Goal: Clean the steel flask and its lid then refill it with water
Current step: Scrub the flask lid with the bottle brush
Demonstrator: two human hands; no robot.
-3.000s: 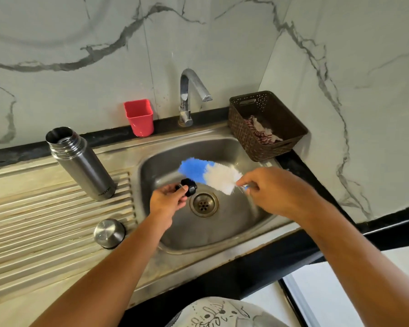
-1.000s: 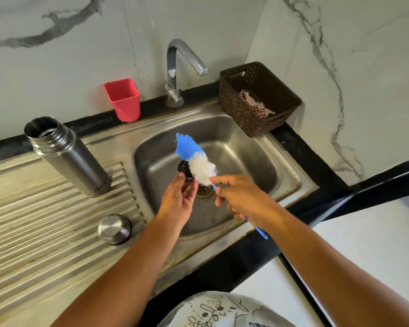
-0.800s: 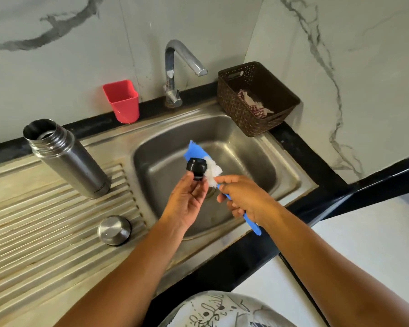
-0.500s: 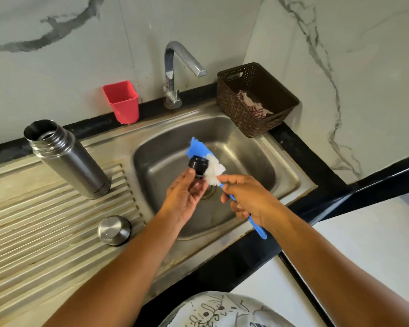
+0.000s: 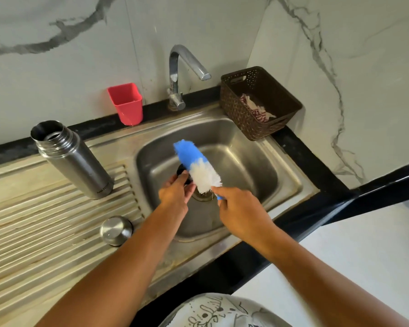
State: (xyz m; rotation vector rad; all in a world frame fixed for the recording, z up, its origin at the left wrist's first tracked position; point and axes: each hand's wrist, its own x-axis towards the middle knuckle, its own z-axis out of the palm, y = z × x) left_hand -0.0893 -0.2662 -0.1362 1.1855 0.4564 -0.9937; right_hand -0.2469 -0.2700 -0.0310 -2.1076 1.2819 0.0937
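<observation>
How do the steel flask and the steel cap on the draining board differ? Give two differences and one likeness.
The steel flask is tall; the steel cap is short and squat. The flask stands open mouth up; the cap shows its closed top. Both are steel on the draining board.

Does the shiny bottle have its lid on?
No, the steel flask stands open-mouthed on the drainboard, and its steel cap lies apart from it on the ridges.

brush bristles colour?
Bottle brush bristles: blue at the tip, white nearer the handle. Only the head view shows it.
</observation>
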